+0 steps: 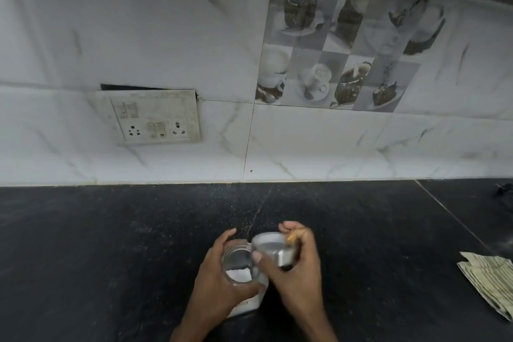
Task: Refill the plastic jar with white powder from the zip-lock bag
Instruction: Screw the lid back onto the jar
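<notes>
A clear plastic jar stands open on the black counter, with a little white powder at its bottom. My left hand grips the jar from the left side. My right hand holds the jar's lid, lifted off and tilted just right of the jar's mouth. A white piece, perhaps the zip-lock bag of powder, shows under my left hand; most of it is hidden.
A folded striped cloth lies at the right edge of the counter. The tiled wall behind carries a switch and socket plate. A dark object sits at the far right, near the wall.
</notes>
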`<state>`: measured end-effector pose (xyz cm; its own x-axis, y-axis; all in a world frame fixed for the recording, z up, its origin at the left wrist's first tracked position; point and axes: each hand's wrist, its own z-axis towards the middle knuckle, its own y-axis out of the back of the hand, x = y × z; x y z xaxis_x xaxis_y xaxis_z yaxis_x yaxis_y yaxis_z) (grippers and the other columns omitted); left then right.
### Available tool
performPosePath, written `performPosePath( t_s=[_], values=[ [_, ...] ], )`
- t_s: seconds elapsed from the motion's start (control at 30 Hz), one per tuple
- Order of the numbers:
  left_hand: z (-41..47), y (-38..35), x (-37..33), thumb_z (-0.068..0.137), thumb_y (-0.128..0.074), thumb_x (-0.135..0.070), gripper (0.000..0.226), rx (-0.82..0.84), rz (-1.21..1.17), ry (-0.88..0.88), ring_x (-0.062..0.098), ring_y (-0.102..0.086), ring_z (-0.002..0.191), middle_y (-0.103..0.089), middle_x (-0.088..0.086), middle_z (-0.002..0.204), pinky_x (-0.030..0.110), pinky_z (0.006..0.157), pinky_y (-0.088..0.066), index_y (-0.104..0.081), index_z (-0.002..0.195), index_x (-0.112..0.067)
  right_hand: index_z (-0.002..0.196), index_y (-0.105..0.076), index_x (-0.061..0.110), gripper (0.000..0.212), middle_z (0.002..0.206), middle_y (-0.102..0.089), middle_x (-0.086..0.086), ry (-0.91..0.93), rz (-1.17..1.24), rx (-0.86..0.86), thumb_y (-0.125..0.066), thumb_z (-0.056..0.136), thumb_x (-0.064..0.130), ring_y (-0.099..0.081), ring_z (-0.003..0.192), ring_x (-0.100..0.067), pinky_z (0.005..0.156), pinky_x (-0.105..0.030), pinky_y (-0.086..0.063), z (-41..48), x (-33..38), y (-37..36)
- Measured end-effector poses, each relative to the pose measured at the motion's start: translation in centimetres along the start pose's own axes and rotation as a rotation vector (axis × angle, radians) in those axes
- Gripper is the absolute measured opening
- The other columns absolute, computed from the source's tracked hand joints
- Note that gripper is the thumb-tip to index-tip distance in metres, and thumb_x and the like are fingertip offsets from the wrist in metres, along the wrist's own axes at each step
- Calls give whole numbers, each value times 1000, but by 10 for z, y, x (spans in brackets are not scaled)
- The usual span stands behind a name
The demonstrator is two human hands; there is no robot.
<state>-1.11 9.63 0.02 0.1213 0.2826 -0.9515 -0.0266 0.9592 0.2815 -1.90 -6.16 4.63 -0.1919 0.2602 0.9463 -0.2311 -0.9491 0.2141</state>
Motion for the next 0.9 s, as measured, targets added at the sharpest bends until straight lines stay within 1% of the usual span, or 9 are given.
performPosePath(
  t_s=[0.1, 0.23, 0.37, 0.43, 0.63, 0.7, 0.77, 0.83, 0.9],
  values=[
    [5, 2, 7, 48, -88, -45, 92, -11, -27, 41, -1, -64, 107, -67, -23, 113, 34, 98, -52, -37, 123, -59, 122, -55, 27, 78, 125, -62, 7, 59, 23, 178, -94, 55, 20, -63, 115, -12, 92, -27, -54, -8, 1, -24],
    [10, 0, 14, 54, -76, -54, 78, -11, -100, 74, -4, -63, 107, -62, -36, 113, 33, 102, -49, -36, 121, -61, 126, -56, 23, 83, 127, -61, 14, 111, -62, 220, -95, 54, 32, -61, 117, -9, 95, -28, -52, -11, -9, -37],
    [15, -3, 24, 39, -77, -77, 100, 8, -224, 117, -10, -62, 102, -60, -36, 110, 33, 103, -45, -35, 124, -44, 125, -55, 30, 83, 127, -58, 12, 135, -122, 229, -95, 52, 41, -60, 117, -7, 93, -24, -51, -12, -11, -42],
    [15, -6, 28, 38, -75, -79, 107, 4, -214, 111, -9, -61, 103, -57, -36, 113, 22, 98, -44, -29, 127, -43, 126, -55, 30, 85, 127, -59, 7, 129, -137, 193, -95, 52, 40, -62, 115, -11, 92, -28, -53, -10, -13, -46],
    [15, -8, 33, 46, -83, -54, 97, -16, -170, 46, -12, -59, 103, -54, -39, 113, 5, 87, -45, -30, 127, -40, 125, -52, 36, 80, 126, -61, 0, 115, -144, 172, -95, 58, 36, -62, 116, -18, 94, -36, -52, -14, -19, -47],
    [14, -8, 29, 55, -91, -27, 101, -45, -149, -12, -6, -60, 105, -57, -32, 114, 1, 89, -41, -26, 128, -54, 118, -57, 34, 64, 130, -60, 3, 173, -164, 181, -90, 63, 28, -59, 121, -17, 96, -39, -50, -17, -23, -41],
    [14, -9, 23, 58, -90, -2, 111, -74, -160, -29, -4, -62, 103, -59, -32, 110, 2, 92, -40, -28, 114, -74, 118, -60, 40, 58, 131, -59, 13, 213, -246, 176, -84, 65, 35, -57, 122, -10, 96, -38, -51, -16, -28, -38],
    [11, -11, 13, 45, -96, -31, 104, -94, -198, -38, -1, -64, 99, -62, -29, 107, 12, 95, -45, -31, 120, -64, 110, -58, 50, 61, 118, -57, 24, 163, -373, 113, -81, 54, 55, -59, 108, 1, 83, -30, -55, -12, -19, -45],
    [7, -13, 12, 35, -89, -61, 104, -137, -280, 15, 1, -67, 96, -66, -22, 106, 30, 98, -48, -37, 124, -45, 95, -60, 44, 53, 101, -54, 21, 160, -405, 3, -75, 49, 64, -58, 92, -1, 76, -24, -49, -16, -2, -53]
  ],
)
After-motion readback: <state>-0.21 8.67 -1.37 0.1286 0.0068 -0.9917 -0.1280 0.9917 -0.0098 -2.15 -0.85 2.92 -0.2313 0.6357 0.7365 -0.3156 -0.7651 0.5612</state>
